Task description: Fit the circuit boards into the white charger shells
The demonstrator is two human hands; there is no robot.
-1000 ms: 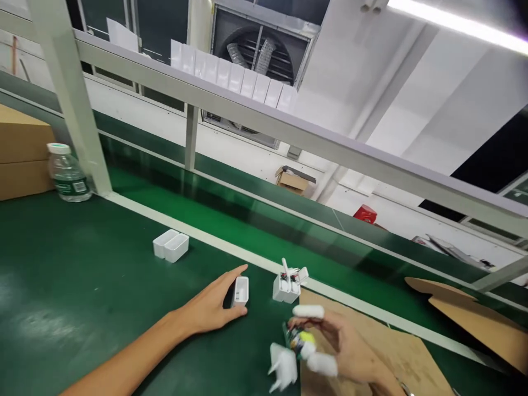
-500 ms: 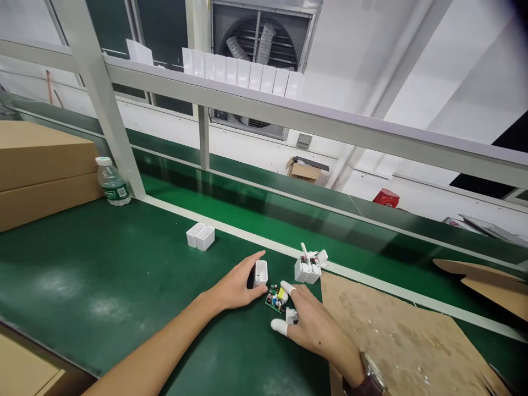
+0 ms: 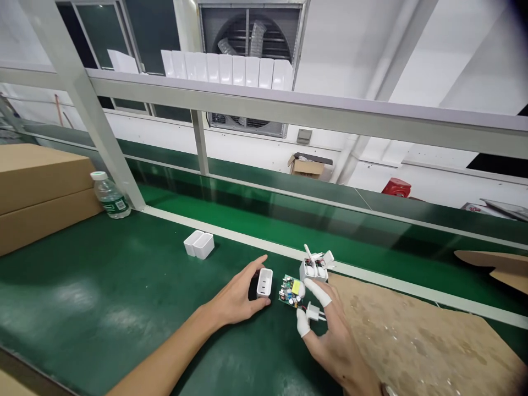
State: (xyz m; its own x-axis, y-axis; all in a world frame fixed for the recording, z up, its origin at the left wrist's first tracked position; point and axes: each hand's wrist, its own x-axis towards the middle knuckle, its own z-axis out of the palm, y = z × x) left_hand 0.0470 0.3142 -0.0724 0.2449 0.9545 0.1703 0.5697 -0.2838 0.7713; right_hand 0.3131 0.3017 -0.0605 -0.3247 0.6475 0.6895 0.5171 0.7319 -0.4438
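My left hand (image 3: 241,294) curls round a small white charger housing (image 3: 264,282), thumb at its lower edge and fingers behind it. The housing's open end tilts toward me, and slots show at its bottom. To the right, my right hand (image 3: 330,330) wears white finger cots on thumb and forefinger. Between them it holds a circuit board (image 3: 291,290) packed with components and a yellow block. A white plug piece with prongs (image 3: 313,312) hangs by short wires at the board, inside the curve of my hand. A small gap separates board and housing.
Two white housings (image 3: 199,245) stand together at the left. Behind my right hand, two more housings (image 3: 308,268) have parts sticking out. Brown cardboard (image 3: 429,324) lies at the right. A water bottle (image 3: 110,195) stands beside cardboard boxes (image 3: 41,198), near a metal frame post (image 3: 99,132).
My right hand has lifted the circuit board and turned it, with the plug piece alongside. My left hand has tipped the housing so its inside shows. The view has shifted slightly.
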